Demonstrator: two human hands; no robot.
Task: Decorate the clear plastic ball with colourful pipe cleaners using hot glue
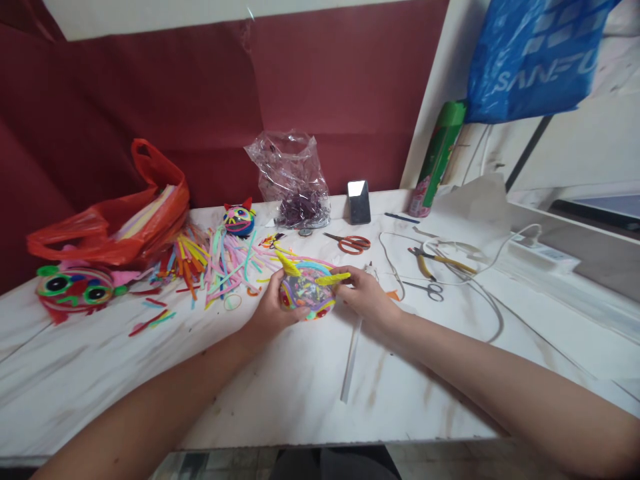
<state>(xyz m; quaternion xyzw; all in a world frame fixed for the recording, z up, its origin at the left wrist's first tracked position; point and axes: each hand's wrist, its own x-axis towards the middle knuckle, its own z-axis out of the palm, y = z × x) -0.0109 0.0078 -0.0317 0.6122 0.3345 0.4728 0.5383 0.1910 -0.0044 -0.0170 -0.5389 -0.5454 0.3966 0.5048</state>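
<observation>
Far left of the grip sits a round, multicoloured fuzzy face with green-ringed eyes (75, 291), a crumpled red plastic bag (103, 230) behind it; nearer the grip spreads a loose heap of pastel and bright pipe cleaners (220, 263), with a small blue, red-eared ball figure (239, 221) at its back. The left hand (273, 300) grips the left and lower edge of a round, clear-topped craft piece with colourful fuzzy trim (310, 293), thumb across its front. The piece lies between both hands, and the right hand (365, 293) pinches its right-hand yellow fuzzy horn (327, 279). Beyond the grip lie orange-handled scissors (354, 245); right of it, small grey-handled scissors (434, 291) and, farther back, yellow-handled pliers (425, 265).
</observation>
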